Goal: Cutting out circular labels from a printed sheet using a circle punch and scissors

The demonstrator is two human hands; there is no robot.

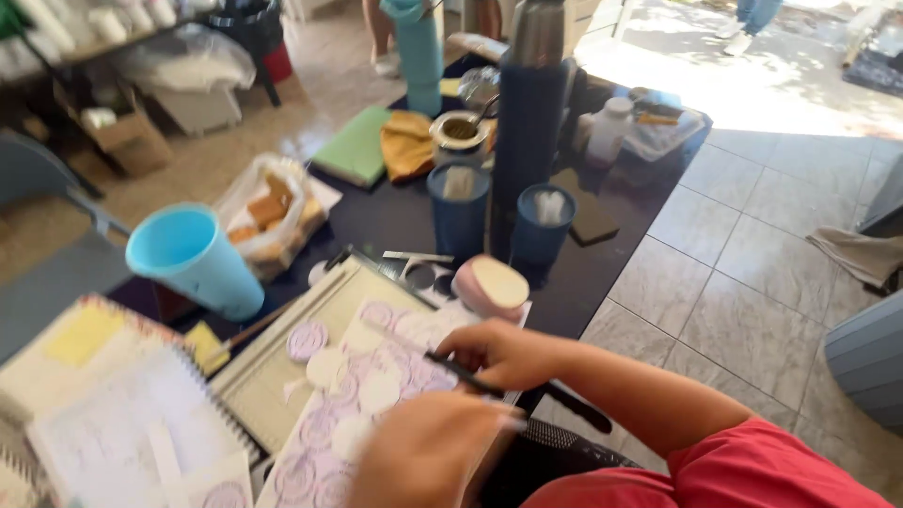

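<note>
Head cam: I see the right hand point(505, 353) w/ fingers closed on a thin black pen point(463, 373), over the sheet of purple round stickers point(376, 395). Left hand point(423, 456) blurred, near sheet's lower edge; can't tell its grip. Light-blue cup point(193, 256) on the dark table point(395, 221), far left.

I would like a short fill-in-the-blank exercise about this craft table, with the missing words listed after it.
1. The right hand holds a thin black ____ over the sheet of pale purple round stickers.
2. The tilted plastic cup at the left is light ____.
3. The left hand is blurred, so whether its grip is open or shut ____ be told.
4. The tall dark flask stands ____ the two small blue cups.

Missing words: pen; blue; cannot; behind
</note>
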